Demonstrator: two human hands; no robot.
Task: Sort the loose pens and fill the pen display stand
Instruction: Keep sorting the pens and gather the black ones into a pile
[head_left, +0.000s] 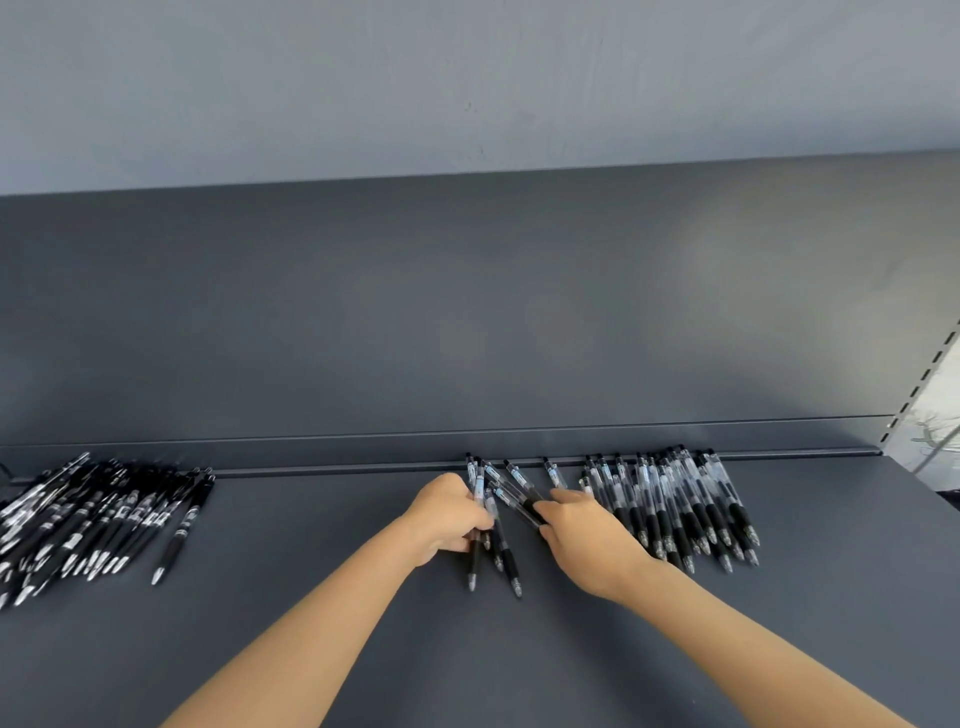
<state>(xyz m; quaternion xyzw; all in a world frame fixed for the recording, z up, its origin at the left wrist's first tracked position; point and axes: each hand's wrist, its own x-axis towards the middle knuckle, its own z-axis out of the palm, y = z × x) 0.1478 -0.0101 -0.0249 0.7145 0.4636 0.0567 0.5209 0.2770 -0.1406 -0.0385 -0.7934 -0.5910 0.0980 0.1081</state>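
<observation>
Centre of the frame: the left grip is wrapped round a bundle of clear pens, tips pointing toward the lower edge, so they all stack the same way. The right grip pinches a single clear pen lying slantwise, seemingly feeding it across to the bundle. Right of centre, the clear pile lies fanned against the back lip of the shelf. At far left the black pens sit well apart (kinds kept separate, I'd say). No display stand is in view, so filling looks not yet begun.
</observation>
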